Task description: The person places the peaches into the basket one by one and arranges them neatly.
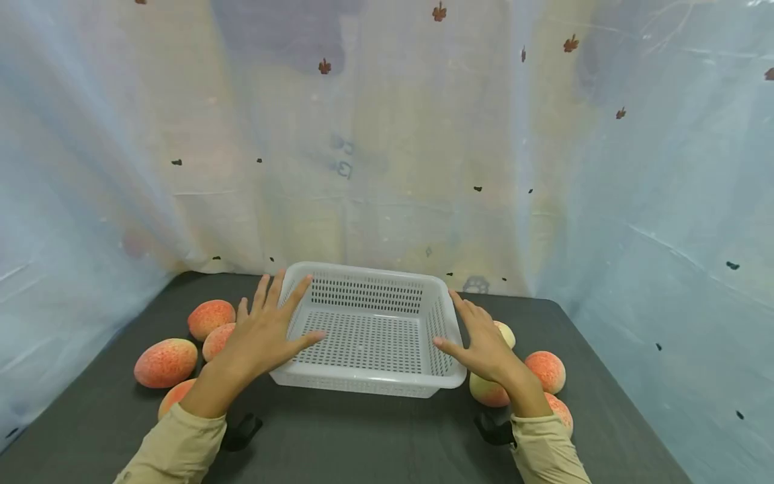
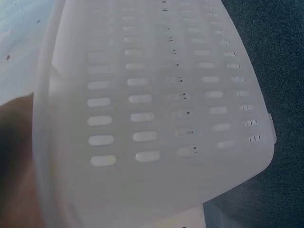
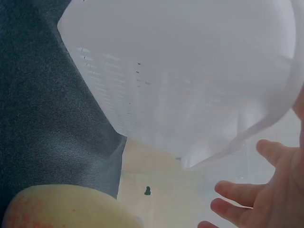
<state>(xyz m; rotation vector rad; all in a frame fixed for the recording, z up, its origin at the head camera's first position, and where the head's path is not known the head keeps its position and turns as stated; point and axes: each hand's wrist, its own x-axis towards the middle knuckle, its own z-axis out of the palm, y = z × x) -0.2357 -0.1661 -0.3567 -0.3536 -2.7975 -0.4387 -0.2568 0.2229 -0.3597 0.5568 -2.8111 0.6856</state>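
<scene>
A white perforated plastic basket (image 1: 375,378) sits on the dark table, with no objects inside it. My left hand (image 1: 263,339) spreads its fingers over the basket's left rim, thumb pointing inward. Beside the right rim is my right hand (image 1: 484,346), its fingers extended and apart, the thumb over the edge. Neither hand grips anything. The left wrist view has the basket's slotted side wall (image 2: 118,185) close up, with a blurred part of the hand at the left. In the right wrist view, separated fingers (image 3: 242,192) show below the basket rim.
Several orange-red, peach-like fruits (image 1: 166,363) lie left of the basket. More fruits (image 1: 545,371), some yellowish, lie on the right, partly behind my right hand and forearm. Black straps (image 1: 242,431) show at the wrists. A pale patterned curtain (image 1: 393,202) surrounds the dark table (image 1: 363,444).
</scene>
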